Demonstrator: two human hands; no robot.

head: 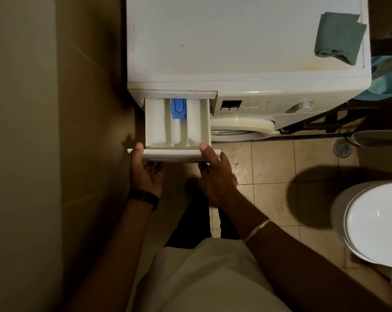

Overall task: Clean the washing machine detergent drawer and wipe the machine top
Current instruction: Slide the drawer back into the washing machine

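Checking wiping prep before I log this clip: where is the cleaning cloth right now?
In the head view the green cloth lies folded on the washing machine top, at its far right corner, well away from the pulled-out detergent drawer and untouched by either hand.

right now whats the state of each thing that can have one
white plastic detergent drawer: pulled out, still in its slot
blue insert: seated in the middle compartment
left hand: grips the drawer front
right hand: grips the drawer front
grey-green cloth: folded, lying on the machine top
white toilet lid: down

The detergent drawer [178, 129] hides each hand's fingers; the toilet [375, 224] is cut off.
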